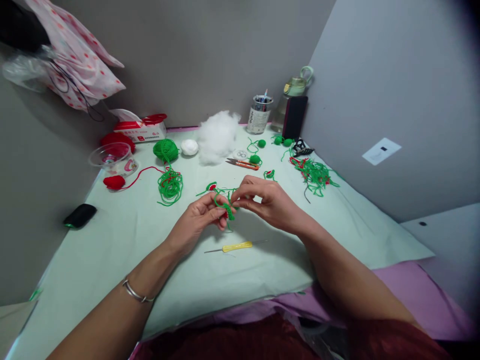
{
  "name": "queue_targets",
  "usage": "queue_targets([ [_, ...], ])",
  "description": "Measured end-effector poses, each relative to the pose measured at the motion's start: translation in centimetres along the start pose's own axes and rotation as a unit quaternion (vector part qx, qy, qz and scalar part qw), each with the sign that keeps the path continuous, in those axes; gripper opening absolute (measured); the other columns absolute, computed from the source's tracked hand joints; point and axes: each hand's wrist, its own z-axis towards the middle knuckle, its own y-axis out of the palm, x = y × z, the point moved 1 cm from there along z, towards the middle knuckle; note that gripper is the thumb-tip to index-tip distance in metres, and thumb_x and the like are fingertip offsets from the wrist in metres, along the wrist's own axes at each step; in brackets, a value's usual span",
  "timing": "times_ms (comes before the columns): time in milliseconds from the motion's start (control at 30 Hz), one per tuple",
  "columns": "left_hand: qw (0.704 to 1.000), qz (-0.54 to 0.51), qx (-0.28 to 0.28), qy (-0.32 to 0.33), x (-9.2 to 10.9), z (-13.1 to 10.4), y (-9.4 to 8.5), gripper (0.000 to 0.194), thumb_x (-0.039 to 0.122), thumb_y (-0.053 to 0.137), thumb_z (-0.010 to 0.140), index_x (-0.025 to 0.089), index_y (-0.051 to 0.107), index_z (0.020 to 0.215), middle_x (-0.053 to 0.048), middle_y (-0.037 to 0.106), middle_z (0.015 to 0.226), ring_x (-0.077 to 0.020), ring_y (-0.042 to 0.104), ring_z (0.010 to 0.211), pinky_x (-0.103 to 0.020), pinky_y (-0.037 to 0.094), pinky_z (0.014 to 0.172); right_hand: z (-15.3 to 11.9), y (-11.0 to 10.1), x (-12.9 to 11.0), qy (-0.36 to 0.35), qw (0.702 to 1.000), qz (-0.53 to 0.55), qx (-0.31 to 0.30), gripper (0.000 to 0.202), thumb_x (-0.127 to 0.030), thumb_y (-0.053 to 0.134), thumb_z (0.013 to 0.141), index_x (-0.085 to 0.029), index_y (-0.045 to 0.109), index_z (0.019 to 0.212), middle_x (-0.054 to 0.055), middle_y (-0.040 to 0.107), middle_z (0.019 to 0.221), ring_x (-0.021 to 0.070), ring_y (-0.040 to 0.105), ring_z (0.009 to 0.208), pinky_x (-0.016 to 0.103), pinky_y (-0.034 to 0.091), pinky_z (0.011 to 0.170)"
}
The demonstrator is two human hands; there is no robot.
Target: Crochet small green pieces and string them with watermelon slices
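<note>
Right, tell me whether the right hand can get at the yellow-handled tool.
Probably yes: the yellow-handled tool lies uncovered on the pale green cloth, on the near side of the right hand, though that hand seems busy at the green piece just now.

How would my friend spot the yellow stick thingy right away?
Find the pale green tabletop, then the left hand and right hand over its middle. The stick lies just on their near side. Unlike the green yarn, it's straight, with a yellow handle and thin metal ends.
</note>
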Motion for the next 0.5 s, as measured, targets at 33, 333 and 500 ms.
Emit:
queue_targets([
  [33,1.0,-0.004,0.007,-0.004,0.0,0.0,0.0,0.018,0.033,0.075,0.086,0.019,0.068,0.094,0.0,0.068,0.084,-0.0107,0.059,0.064,-0.025,0.05,0.064,0.0,0.3,0.0,0.014,1.0,0.002,0.014,0.005,-0.019,0.066,0.094,-0.02,0.072,0.093,0.001,0.063,0.083,0.0112,0.058,0.071,0.025,0.044,0.066],
  [333,0.999,-0.002,0.031,-0.019,-1.1,0.4,-0.3,0.02,0.033,0.075,0.084,0.016,0.066,0.088,0.002,0.059,0.077,-0.0097,0.054,0.062,-0.024,0.049,0.061,-0.4,2.0,-1.1,-0.025,0.999,-0.017,0.014,0.021,-0.022,0.055,0.101,-0.019,0.063,0.121,0.007,0.073,0.1,0.0144,0.067,0.084,0.026,0.051,0.075],
  [500,0.999,0.028,0.035,-0.025,-1.3,0.4,-0.3,0.023,0.035,0.076,0.083,0.016,0.063,0.082,0.004,0.057,0.071,-0.0098,0.055,0.059,-0.025,0.045,0.061,-0.6,2.4,-0.8,-0.07,0.989,-0.129,-0.008,0.02,-0.022,0.05,0.102,-0.02,0.07,0.102,0.007,0.068,0.092,0.0137,0.062,0.073,0.024,0.046,0.061],
])
